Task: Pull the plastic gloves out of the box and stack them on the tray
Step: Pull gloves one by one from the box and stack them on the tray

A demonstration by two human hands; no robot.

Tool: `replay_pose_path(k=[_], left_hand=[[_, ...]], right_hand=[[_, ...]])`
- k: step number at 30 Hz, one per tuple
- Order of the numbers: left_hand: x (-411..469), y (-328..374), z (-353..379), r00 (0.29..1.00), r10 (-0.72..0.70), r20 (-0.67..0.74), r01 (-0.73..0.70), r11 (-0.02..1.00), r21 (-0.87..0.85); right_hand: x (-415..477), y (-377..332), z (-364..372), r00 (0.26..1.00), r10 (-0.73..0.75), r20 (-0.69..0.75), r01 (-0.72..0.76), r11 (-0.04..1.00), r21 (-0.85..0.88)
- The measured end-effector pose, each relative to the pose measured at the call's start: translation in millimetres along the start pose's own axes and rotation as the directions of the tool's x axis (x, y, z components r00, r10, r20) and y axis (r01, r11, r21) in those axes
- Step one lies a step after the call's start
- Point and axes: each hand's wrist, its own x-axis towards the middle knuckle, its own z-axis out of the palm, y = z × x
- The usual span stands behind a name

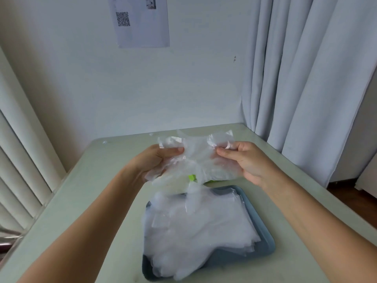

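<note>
Glove [195, 158], clear plastic, is pinched at both upper corners. Left hand [157, 160] has its thumb clamped over the film against curled fingers. Right hand [244, 160] holds it the same way, thumb and fingertips closed on the opposite corner. Both grips are tight on the film, with nothing else held. The sheet is stretched between the hands in the air above the table [81, 201], past the far end of the tray [263, 227]. Its lower part hangs crumpled, with the loose finger ends dangling down towards the tray's far edge.

Stack of gloves [193, 227] lies flat in the blue-grey tray, covering most of it and spilling over the near left rim. Green box [191, 177] sits just behind the tray; only a sliver shows through the film.

Curtain [306, 68] hangs on the right, and a paper sheet with a QR code [140, 21] is on the wall.
</note>
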Motion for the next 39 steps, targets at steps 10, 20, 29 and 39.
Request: replay_pose_path(k=[10,20,29,39], left_hand=[[-43,-29,-13,0.943,-0.082,-0.323,0.266,0.768,0.583],[-74,-68,88,0.936,0.342,0.079,-0.173,0.252,0.952],[-63,-124,90,0.976,-0.203,0.082,-0.078,0.030,0.997],[-68,-130,83,0.980,-0.199,-0.025,0.041,0.080,0.996]], right_hand=[[-43,54,-8,0.960,0.243,-0.139,-0.275,0.913,-0.300],[-42,93,-9,0.926,0.220,-0.307,-0.353,0.793,-0.497],[-44,88,-10,0.941,0.222,-0.255,-0.332,0.753,-0.568],[-44,85,-13,0.963,0.076,-0.258,-0.259,0.518,-0.815]])
